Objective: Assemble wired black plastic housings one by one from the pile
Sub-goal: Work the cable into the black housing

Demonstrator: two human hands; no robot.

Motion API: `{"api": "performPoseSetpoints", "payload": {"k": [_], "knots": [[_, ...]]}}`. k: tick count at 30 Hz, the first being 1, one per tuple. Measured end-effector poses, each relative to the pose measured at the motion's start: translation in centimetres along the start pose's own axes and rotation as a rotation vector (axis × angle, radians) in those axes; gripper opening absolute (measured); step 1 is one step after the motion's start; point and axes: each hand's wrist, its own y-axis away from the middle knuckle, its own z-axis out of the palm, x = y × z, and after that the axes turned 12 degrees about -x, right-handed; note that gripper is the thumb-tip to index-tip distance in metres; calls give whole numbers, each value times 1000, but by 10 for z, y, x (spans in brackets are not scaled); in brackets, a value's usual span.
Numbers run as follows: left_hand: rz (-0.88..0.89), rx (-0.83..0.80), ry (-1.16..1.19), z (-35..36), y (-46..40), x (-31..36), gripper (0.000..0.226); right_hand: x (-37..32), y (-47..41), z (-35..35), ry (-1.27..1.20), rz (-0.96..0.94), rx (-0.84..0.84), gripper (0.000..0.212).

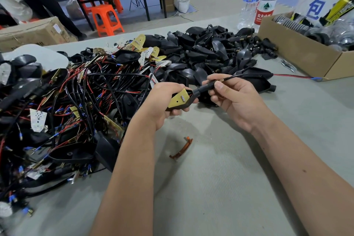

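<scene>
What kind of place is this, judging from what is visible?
Probably a small assembly workshop. A big pile of wired housings and loose black shells covers the work table, and a cardboard box of metal parts stands beside it.

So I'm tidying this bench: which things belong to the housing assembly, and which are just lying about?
In the job:
- black housing, gripped by left hand
- its wire, pinched by right hand
- wired pile
- empty housings

Lying about:
- orange strip
- water bottles
- cardboard box
</scene>
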Motion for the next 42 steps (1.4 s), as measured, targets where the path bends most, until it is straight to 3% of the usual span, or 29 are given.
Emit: {"api": "performPoseSetpoints", "payload": {"k": [8, 13, 27, 32, 42], "knots": [[14, -121, 49, -11, 0, -3, 37, -4, 2, 3, -147, 43, -35, 32], [8, -78, 85, -10, -3, -4, 41, 2, 0, 10, -177, 16, 21, 17], [-27, -103, 138, -8, -3, -3, 37, 3, 1, 6, 102, -36, 141, 19], [4, -129, 76, -6, -3, -5, 21, 2, 2, 6, 150, -5, 91, 18], [105, -146, 2, -2, -2, -4, 11, 4, 1, 11, -81, 30, 62, 22]]}}
